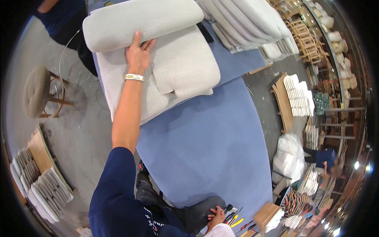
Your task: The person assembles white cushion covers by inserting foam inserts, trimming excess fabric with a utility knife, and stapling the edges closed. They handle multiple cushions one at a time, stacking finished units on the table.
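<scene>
My left arm reaches forward, and my left hand (138, 56) lies on light grey fabric-covered padding with its fingers apart. Its fingertips touch the lower edge of a long padded cushion (146, 23). That cushion lies across a flatter grey padded piece (185, 65), which has a notch in its near edge. Both are on top of more grey fabric (108, 79) at the far left of the table. My right hand (216, 215) rests by my dark-trousered knee, its fingers loosely bent and nothing visible in them. White cloth covers the right wrist.
The blue-covered table (205, 138) spreads before me. Grey cushions (248, 21) are stacked at its far right. Yellow-handled pliers (237, 222) and other tools lie near my right hand. A round stool (37, 91) stands left, near another person. Pallets of white pads (299, 96) stand right.
</scene>
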The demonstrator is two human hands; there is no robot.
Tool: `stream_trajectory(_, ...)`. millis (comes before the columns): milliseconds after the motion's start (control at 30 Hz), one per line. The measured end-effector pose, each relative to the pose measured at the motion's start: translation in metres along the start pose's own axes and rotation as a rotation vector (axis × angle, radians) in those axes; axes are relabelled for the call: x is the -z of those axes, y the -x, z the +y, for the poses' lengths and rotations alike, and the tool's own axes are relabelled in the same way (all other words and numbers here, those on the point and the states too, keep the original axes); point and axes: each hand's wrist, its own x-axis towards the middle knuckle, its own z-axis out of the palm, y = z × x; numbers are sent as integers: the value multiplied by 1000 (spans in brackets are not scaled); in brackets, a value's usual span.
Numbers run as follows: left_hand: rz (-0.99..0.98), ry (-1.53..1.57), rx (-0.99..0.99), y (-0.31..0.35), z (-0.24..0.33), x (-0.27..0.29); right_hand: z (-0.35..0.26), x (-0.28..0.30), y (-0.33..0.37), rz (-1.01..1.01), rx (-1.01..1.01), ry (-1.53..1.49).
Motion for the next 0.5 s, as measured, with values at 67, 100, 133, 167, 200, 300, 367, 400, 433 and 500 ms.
stream_trajectory(67, 24, -23, 14, 4, 4, -3, 4, 3, -1, -16, 32, 13)
stream_trajectory(100, 35, -38, -3, 3, 4, -4, 5, 3, -1, -27, 49, 23)
stream_trajectory(133, 45, -52, -19, 2, 3, -6, 6, 4, -3, -30, 33, 10)
stream_trajectory(167, 58, -63, -34, 0, 1, -6, 3, 3, -1, -28, 17, 8)
stream_trajectory(200, 54, -78, -45, -1, -2, -5, 0, 4, 1, -25, 1, 5)
stream_trajectory(300, 44, -115, -81, -1, -12, -4, -8, 0, 13, -22, -23, -2)
stream_trajectory(367, 46, -139, -107, -1, -12, -2, -10, -1, 15, -38, -24, -8)
stream_trajectory(400, 44, -139, -97, -3, -11, -2, -10, -2, 11, -59, -18, -13)
stream_trajectory(433, 41, -139, -89, -4, -11, -2, -8, 1, 10, -81, -11, -19)
stream_trajectory(500, 44, -134, -80, -8, -8, -3, -7, 2, 12, -120, -7, -56)
